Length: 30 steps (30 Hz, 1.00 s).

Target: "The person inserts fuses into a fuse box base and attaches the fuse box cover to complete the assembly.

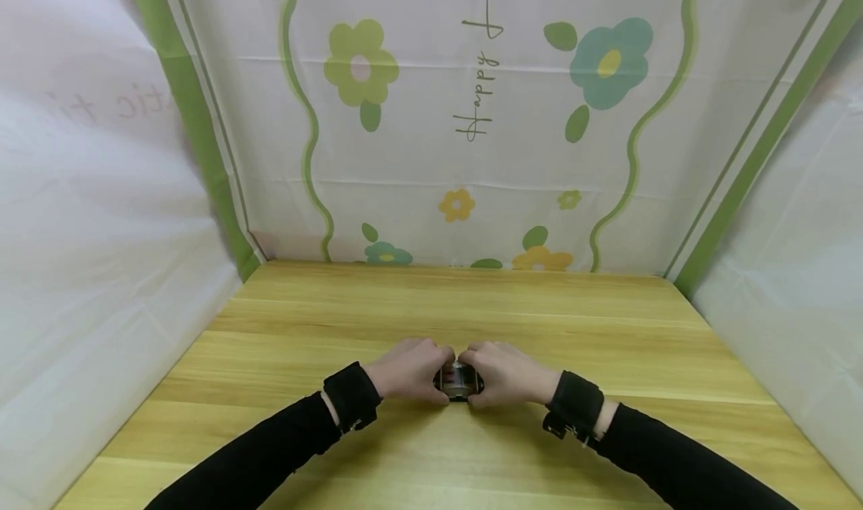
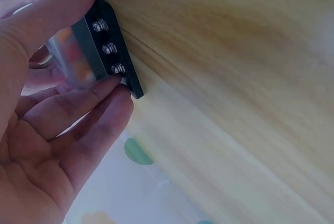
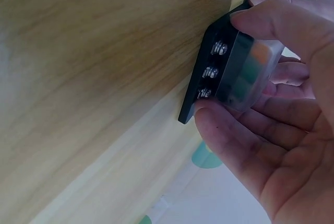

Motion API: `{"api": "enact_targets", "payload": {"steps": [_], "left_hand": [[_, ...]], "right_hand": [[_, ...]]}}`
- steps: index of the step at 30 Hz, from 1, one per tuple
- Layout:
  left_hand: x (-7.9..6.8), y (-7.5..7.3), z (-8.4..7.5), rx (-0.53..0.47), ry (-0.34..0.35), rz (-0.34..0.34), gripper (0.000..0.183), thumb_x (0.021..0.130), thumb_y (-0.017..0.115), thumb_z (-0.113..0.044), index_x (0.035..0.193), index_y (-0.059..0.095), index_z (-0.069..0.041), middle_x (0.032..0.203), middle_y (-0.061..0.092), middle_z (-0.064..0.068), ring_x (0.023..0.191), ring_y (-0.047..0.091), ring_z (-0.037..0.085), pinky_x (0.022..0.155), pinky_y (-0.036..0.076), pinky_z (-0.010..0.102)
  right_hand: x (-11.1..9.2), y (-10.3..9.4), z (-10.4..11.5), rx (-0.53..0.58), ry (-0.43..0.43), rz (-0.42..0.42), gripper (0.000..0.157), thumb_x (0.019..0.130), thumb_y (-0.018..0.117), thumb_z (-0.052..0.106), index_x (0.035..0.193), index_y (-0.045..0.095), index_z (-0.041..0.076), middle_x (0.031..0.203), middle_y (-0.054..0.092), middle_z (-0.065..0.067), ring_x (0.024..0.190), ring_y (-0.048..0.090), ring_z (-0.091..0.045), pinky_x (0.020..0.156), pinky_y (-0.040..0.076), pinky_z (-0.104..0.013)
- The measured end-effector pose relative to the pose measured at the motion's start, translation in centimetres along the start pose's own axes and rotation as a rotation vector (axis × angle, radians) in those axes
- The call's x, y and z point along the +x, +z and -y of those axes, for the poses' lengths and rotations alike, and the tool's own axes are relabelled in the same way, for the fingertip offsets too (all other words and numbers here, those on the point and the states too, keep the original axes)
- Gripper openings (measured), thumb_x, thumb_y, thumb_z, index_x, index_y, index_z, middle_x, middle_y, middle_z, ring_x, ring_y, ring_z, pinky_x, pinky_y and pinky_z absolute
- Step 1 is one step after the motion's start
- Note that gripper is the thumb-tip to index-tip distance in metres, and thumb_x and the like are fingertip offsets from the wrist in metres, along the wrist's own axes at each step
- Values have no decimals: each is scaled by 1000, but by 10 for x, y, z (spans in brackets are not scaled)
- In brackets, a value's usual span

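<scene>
Between both hands is a small device with a black base [image 2: 132, 72] and a clear rounded cover [image 3: 253, 72]. Orange, red and green shapes show through the cover. Along each end of the base runs a row of three shiny metal coils [image 3: 210, 72]. My left hand [image 1: 413, 371] grips one end of the device, thumb and fingertips at the base's corners. On the opposite end, my right hand [image 1: 509, 374] holds it the same way. The base sits low against the wooden tabletop, and the fingers hide much of the cover's sides in the head view.
The wood-grain table [image 1: 465, 308] stretches around the hands. A white cloth with printed flowers [image 1: 418, 150] hangs at its back edge, and plain white cloth walls [image 1: 114, 218] stand to the left and right. Each wrist wears a black band [image 1: 353, 396].
</scene>
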State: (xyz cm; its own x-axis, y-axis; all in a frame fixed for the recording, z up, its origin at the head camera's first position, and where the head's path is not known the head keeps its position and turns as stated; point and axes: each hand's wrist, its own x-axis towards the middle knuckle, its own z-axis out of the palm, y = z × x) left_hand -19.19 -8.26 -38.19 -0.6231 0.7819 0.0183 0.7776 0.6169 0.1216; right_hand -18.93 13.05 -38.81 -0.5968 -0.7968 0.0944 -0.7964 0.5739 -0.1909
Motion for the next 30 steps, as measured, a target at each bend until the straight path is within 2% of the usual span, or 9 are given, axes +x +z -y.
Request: {"api": "enact_targets", "payload": {"steps": [16, 30], "left_hand": [[2, 1, 0, -34, -5, 11, 39, 74, 79, -40, 98, 60, -15, 74, 51, -12, 61, 48, 3, 54, 37, 18], [3, 0, 0, 25, 2, -1, 34, 73, 78, -38, 92, 60, -16, 70, 48, -12, 58, 46, 4, 50, 35, 18]], "right_hand": [[-2, 3, -2, -11, -7, -11, 42, 69, 75, 30, 104, 62, 12, 86, 53, 7, 67, 48, -5, 56, 38, -19], [-1, 3, 0, 24, -7, -37, 43, 67, 76, 26, 105, 62, 10, 87, 53, 6, 70, 49, -5, 59, 39, -18]]}}
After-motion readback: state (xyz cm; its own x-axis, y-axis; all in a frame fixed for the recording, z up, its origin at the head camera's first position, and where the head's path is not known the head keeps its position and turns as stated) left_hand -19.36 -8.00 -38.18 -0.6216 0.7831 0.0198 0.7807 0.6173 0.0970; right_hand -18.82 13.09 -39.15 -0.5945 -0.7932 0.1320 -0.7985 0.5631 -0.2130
